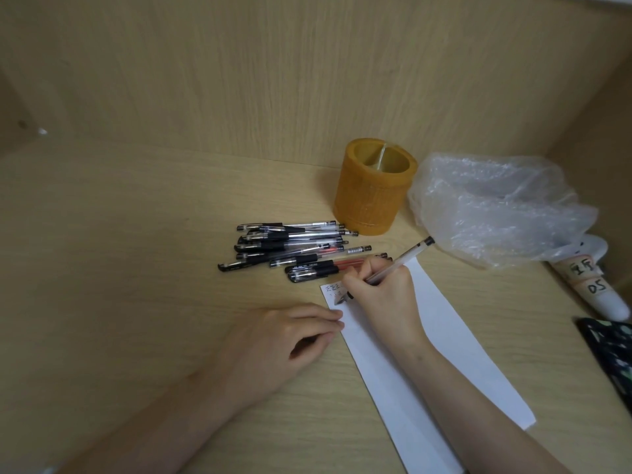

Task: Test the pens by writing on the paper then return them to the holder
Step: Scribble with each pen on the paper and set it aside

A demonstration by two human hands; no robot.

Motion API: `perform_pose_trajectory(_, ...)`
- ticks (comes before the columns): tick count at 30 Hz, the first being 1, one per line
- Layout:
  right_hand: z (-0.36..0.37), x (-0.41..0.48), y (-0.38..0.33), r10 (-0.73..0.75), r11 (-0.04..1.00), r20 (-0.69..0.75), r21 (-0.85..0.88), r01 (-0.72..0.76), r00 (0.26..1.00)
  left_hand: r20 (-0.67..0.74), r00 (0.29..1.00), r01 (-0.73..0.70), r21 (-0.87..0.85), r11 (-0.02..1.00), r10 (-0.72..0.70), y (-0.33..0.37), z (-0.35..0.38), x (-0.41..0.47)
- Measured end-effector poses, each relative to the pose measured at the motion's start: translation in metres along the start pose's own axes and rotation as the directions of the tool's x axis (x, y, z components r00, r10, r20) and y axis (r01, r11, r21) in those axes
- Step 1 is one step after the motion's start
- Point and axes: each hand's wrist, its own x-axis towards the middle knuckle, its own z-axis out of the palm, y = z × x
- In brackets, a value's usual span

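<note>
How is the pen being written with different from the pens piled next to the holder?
The pen in the right hand is held tilted, tip on the paper; this pen has no cap over its tip. The piled pens lie flat on the desk, untouched, and most wear dark caps. At least one piled pen shows red inside; the held one looks clear with a dark end. All are slim, clear-barrelled pens.

White paper strip [444, 340], marked top end; capped pens [294, 248] heaped beside upright amber holder [372, 193] (no pens inside).
</note>
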Motion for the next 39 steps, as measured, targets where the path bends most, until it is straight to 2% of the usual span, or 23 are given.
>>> perform_pose_trajectory(7,-0.001,0.001,-0.001,0.034,0.999,-0.039,0.034,-0.033,0.999,0.009,1.000,0.005,0.001,1.000,-0.005,-0.001,0.001,-0.001)
perform_pose_trajectory(10,-0.009,0.009,-0.003,0.137,0.958,-0.061,0.262,-0.117,0.989,0.009,1.000,0.014,-0.015,1.000,-0.014,0.001,-0.001,0.001)
perform_pose_trajectory(13,-0.020,0.016,-0.005,0.244,0.848,0.025,0.480,-0.226,0.969,0.023,0.999,0.028,-0.034,0.999,-0.027,-0.002,-0.001,0.007)
perform_pose_trajectory(16,-0.032,0.023,-0.006,0.257,0.782,0.116,0.558,-0.277,0.959,0.039,0.994,0.106,-0.218,0.970,-0.100,-0.004,-0.004,0.014)
perform_pose_trajectory(20,-0.047,0.022,-0.018,0.284,0.710,0.121,0.640,-0.294,0.951,0.023,0.971,0.218,-0.478,0.851,-0.236,0.003,-0.014,0.020)
perform_pose_trajectory(22,-0.049,0.014,-0.025,0.262,0.729,0.149,0.617,-0.296,0.954,0.075,0.967,0.238,-0.598,0.765,-0.242,0.006,-0.017,0.023)
perform_pose_trajectory(24,-0.049,0.002,-0.028,0.188,0.781,0.181,0.568,-0.258,0.965,0.104,0.976,0.212,-0.641,0.738,-0.190,0.010,-0.017,0.025)
perform_pose_trajectory(27,-0.049,-0.010,-0.035,0.141,0.844,0.171,0.494,-0.208,0.975,0.147,0.983,0.177,-0.603,0.778,-0.110,0.015,-0.015,0.026)
perform_pose_trajectory(30,-0.051,-0.012,-0.037,0.184,0.880,0.140,0.418,-0.227,0.973,0.150,0.986,0.144,-0.551,0.822,-0.072,0.019,-0.014,0.026)
perform_pose_trajectory(35,-0.054,-0.013,-0.035,0.217,0.903,0.163,0.341,-0.261,0.963,0.132,0.990,0.105,-0.526,0.844,-0.041,0.025,-0.016,0.026)
perform_pose_trajectory(39,-0.052,-0.016,-0.033,0.196,0.918,0.203,0.306,-0.252,0.959,0.124,0.992,0.082,-0.570,0.817,-0.013,0.028,-0.016,0.027)
